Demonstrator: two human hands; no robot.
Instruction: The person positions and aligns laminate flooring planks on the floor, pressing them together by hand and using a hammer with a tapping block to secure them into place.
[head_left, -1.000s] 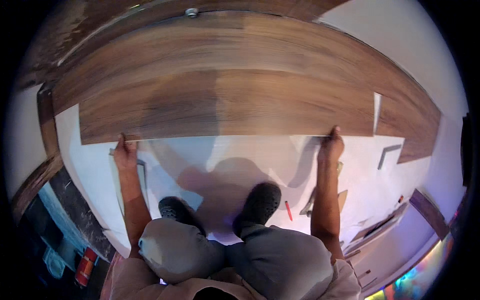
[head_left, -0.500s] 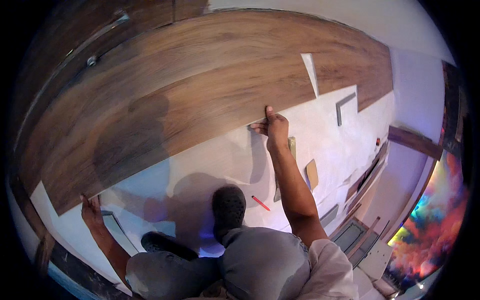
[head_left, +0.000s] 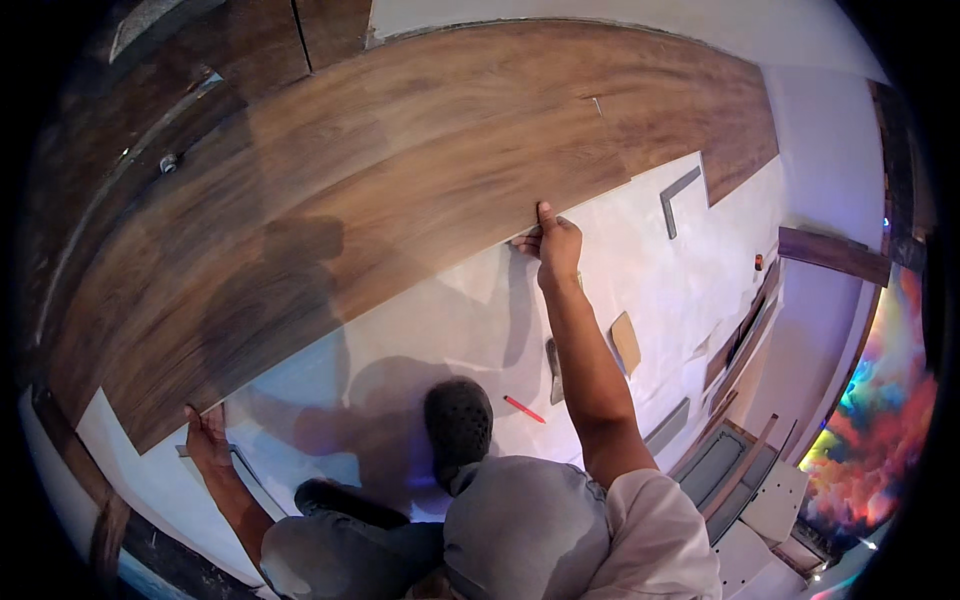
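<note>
My left hand (head_left: 207, 435) grips the near edge of a long brown wood-look plank (head_left: 400, 270) near its left end. My right hand (head_left: 550, 240) holds the same edge farther right, thumb on top and other fingers at the edge. The plank lies against laid brown planks (head_left: 440, 95), with a thin pale line at a joint near its right end. Beyond my right hand a grey metal square (head_left: 672, 195) lies on the white underlay (head_left: 640, 260). A red pen or pencil (head_left: 523, 408) and a tan offcut (head_left: 625, 342) lie beside my right forearm.
My dark shoes (head_left: 457, 430) are on the underlay below the plank. White walls (head_left: 815, 150) border the planks at top and right. A dark board (head_left: 835, 258), stacked strips and grey metal frames (head_left: 720, 470) lie at the right, beside a colourful glowing panel (head_left: 865, 400).
My view has swung rightward. Both hands still hold the plank, which has shifted toward the right, so the white gap at its right end has narrowed to a thin line.
</note>
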